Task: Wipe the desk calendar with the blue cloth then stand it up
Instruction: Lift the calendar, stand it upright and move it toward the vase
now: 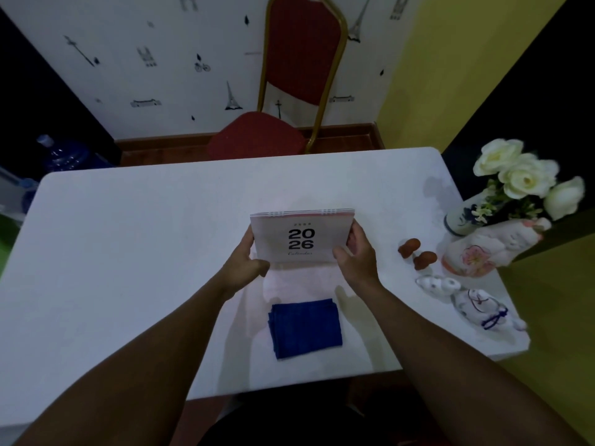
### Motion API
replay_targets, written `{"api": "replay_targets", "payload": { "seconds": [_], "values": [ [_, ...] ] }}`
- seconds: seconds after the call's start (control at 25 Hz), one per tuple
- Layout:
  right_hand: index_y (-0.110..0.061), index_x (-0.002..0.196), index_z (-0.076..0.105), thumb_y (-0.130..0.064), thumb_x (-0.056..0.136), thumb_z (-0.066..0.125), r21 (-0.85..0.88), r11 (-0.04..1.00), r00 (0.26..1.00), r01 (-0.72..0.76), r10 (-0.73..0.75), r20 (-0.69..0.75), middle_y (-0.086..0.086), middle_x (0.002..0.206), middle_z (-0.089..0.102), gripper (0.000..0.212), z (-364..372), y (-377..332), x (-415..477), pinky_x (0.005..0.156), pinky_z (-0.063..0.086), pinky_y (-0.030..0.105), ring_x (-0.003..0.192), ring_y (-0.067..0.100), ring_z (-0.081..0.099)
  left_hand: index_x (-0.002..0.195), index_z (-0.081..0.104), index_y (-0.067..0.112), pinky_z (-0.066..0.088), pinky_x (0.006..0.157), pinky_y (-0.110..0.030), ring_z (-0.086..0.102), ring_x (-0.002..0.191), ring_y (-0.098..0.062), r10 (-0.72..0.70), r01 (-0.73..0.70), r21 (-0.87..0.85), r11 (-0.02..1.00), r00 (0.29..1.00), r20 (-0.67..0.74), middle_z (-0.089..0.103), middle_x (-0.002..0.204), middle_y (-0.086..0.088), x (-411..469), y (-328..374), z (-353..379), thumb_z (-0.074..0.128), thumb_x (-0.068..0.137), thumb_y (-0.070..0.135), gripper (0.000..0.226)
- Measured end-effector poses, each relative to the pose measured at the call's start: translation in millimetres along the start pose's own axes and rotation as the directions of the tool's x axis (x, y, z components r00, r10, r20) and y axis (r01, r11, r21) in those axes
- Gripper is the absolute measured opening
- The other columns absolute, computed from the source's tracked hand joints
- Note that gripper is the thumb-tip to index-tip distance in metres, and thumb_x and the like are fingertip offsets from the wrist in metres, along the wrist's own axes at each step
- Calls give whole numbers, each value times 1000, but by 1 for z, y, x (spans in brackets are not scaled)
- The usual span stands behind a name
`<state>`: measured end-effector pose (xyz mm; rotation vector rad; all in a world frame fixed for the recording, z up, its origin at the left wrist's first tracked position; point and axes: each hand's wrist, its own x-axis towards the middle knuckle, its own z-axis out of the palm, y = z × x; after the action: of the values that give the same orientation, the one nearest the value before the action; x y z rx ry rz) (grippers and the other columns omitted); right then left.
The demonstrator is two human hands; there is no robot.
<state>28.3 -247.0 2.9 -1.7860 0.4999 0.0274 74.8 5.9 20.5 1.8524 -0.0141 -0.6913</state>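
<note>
A white desk calendar (301, 236) printed "2026" is held upright over the middle of the white table (128, 252), its spiral binding on top. My left hand (248, 260) grips its left edge and my right hand (357, 255) grips its right edge. The folded blue cloth (305, 328) lies flat on the table just in front of the calendar, between my forearms, touched by neither hand.
On the table's right side stand a vase of white flowers (463, 217), a ceramic figurine (483, 249), two small brown pieces (418, 251) and white-and-blue ceramic figures (470, 300). A red chair (277, 123) stands behind the table. Water bottles (61, 152) sit at far left.
</note>
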Motion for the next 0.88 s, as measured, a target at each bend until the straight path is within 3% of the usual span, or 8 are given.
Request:
{"api": "replay_targets", "payload": {
  "seconds": [0.08, 0.16, 0.28, 0.36, 0.48, 0.64, 0.76, 0.88],
  "values": [
    [-41, 143, 43, -13, 79, 61, 16, 1000, 1000, -6, 5, 22, -18, 120, 68, 72, -2, 1, 1, 84, 58, 20, 112, 3, 63, 150, 26, 57, 49, 69, -2, 51, 122, -7, 25, -25, -23, 999, 1000, -12, 53, 134, 22, 2, -2, 3, 64, 61, 8, 109],
    [-45, 143, 39, -14, 77, 61, 31, 999, 998, -12, 10, 54, -17, 120, 67, 75, -6, 1, 1, 80, 58, 22, 111, 6, 64, 143, 29, 62, 48, 62, 2, 52, 117, -3, 35, -36, -41, 998, 999, -27, 54, 128, 27, 3, -1, 6, 66, 61, 8, 105],
    [-46, 145, 34, -16, 73, 59, 44, 998, 995, -32, 28, 93, -16, 121, 66, 82, -17, -5, 8, 66, 56, 16, 109, 9, 64, 134, 29, 71, 47, 66, 1, 53, 116, 1, 25, -27, -31, 999, 999, -42, 54, 125, 32, 7, 9, 8, 69, 61, 15, 100],
    [-47, 143, 35, -16, 73, 58, 66, 997, 997, -26, 21, 69, -15, 122, 66, 80, -28, -9, 16, 67, 58, 19, 109, 11, 64, 134, 29, 74, 46, 69, 0, 52, 115, 4, 31, -32, -22, 999, 999, -34, 53, 125, 34, 15, 21, 12, 69, 61, 21, 99],
    [-46, 142, 37, -14, 75, 60, 85, 996, 1000, -8, 9, -12, -8, 126, 68, 77, -51, -15, 29, 79, 62, 32, 112, 15, 66, 150, 31, 57, 49, 63, -1, 53, 117, -4, 69, -69, -40, 997, 998, -15, 54, 126, 30, 40, 47, 29, 66, 62, 15, 103],
    [-49, 136, 39, -15, 72, 59, 62, 998, 990, -18, 27, -137, -11, 120, 71, 76, -90, -21, 48, 84, 59, 39, 109, 16, 67, 158, 30, 40, 49, 79, -16, 51, 128, -21, 110, -110, -12, 994, 994, 11, 54, 137, 10, 78, 88, 66, 60, 64, 8, 104],
    [-41, 140, 41, -10, 68, 55, 129, 991, 973, -28, 57, -224, -7, 117, 73, 79, -121, -18, 57, 68, 56, 29, 102, 17, 69, 157, 33, 36, 56, 86, -31, 53, 128, -24, 125, -125, -5, 992, 991, 55, 55, 136, 6, 103, 111, 97, 59, 64, 7, 101],
    [-40, 141, 39, -4, 72, 50, 191, 981, 958, -44, 96, -271, -16, 105, 74, 78, -141, -12, 57, 43, 50, 28, 71, 20, 71, 155, 37, 32, 59, 74, -21, 55, 124, -23, 123, -123, -3, 992, 988, 97, 57, 134, 3, 123, 125, 124, 58, 63, 6, 98]
  ]
}}
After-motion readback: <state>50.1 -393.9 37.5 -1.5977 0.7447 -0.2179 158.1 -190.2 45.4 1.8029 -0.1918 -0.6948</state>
